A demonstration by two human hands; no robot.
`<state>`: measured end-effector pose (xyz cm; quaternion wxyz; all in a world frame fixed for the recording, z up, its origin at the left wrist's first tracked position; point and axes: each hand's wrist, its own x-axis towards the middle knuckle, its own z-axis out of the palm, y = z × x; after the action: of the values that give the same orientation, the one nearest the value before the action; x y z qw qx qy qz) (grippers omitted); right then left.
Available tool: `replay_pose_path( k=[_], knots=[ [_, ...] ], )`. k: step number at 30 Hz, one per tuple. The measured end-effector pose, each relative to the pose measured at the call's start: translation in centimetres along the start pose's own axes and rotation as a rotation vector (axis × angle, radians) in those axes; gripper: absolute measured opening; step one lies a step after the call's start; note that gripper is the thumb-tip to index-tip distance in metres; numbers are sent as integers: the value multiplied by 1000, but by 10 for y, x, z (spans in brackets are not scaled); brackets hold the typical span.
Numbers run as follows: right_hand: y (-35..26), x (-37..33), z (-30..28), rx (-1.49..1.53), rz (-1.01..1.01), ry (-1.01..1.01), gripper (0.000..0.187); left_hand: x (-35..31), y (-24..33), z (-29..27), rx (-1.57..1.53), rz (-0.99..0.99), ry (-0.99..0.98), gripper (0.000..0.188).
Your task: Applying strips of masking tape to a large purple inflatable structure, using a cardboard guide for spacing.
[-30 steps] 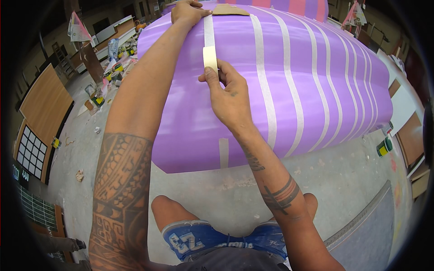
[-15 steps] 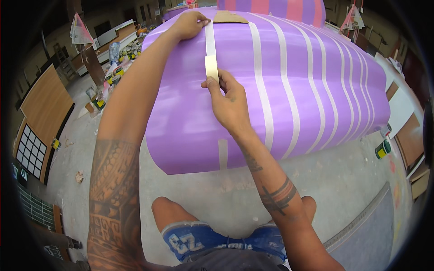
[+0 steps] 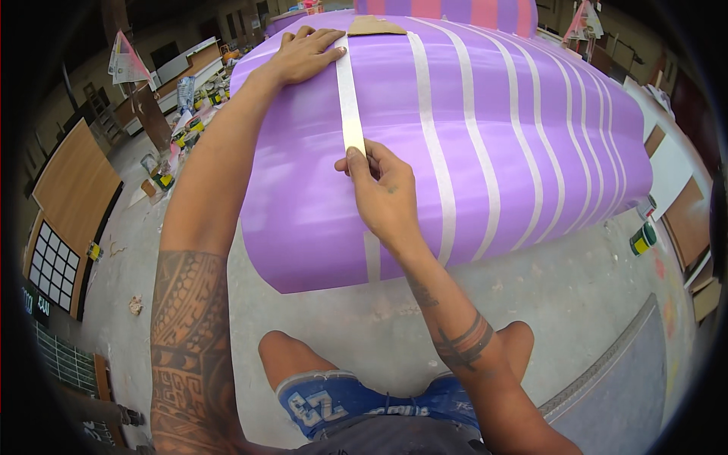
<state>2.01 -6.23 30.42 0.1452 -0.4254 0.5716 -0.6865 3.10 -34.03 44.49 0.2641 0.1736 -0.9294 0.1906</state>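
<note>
A large, rounded purple form (image 3: 296,212) fills the middle, with several pale strips of masking tape (image 3: 436,152) running down it side by side. My right hand (image 3: 385,189) pinches a roll of masking tape (image 3: 354,135) edge-on, thumb toward me. From the roll a white length of tape (image 3: 346,80) stretches up to the top of the form. There my left hand (image 3: 307,57) lies flat with fingers spread, its thumb on the tape's upper end. A piece of brown cardboard (image 3: 377,26) rests just right of that end. Lower down, a short tape piece (image 3: 371,254) sticks near the bottom edge.
Paint cans (image 3: 163,180) and clutter line the floor at left, beside a leaning wooden panel (image 3: 76,178). A green-labelled can (image 3: 643,239) stands at right. A grey sheet (image 3: 614,387) lies on the floor at lower right. Behind rises a pink-and-purple striped piece (image 3: 485,11).
My right hand and the roll have come down slightly toward me, and more white tape shows above it. My left hand has gone from a pinch to spread fingers pressed on the surface.
</note>
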Motion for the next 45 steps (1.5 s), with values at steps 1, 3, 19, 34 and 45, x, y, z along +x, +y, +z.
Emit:
replay_pose_path(
  k=[1,3,19,34,45],
  knots=[
    [-1,-5,0,-11,-9,31,26,0,0,1,12,-1,-4,60],
    [-4,-17,0,36,-12,65,26,-1,0,1,35,4,4,61],
    [25,-207,-55,48,273,-66,23,-2,0,3,-43,15,-13,96],
    [14,-215,-53,101,147,-151,20,-7,-1,-1,-78,42,-60,117],
    [35,-207,-51,83,210,-95,22,-17,16,-10,12,67,17,104]
  ],
)
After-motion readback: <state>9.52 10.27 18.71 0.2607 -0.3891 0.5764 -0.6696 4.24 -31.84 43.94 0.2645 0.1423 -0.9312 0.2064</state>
